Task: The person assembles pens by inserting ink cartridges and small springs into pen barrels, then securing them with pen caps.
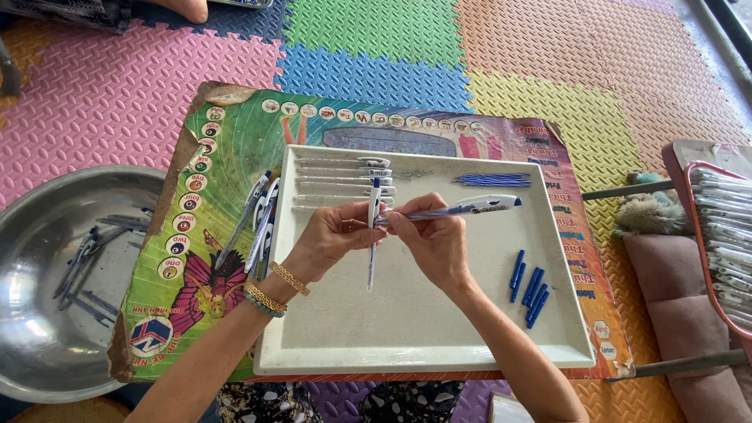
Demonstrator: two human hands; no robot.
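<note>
My left hand (333, 235) pinches a white and blue pen (373, 235) that hangs nearly upright over a white tray (423, 345). My right hand (435, 239) grips a second white pen body with blue trim (470, 207), which lies almost level and points right; its left end meets the upright pen between my fingertips. On the tray's far left lies a row of clear pen barrels (345, 180). Thin blue refills (493, 180) rest at the far right, and several short blue caps (530, 286) sit near the right rim.
A metal bowl (47, 329) at left holds several dark pen parts. Finished pens (262, 223) lie on the colourful poster board (219, 157) beside the tray. A red-rimmed basket (724, 235) of white pen parts stands at right on foam mats.
</note>
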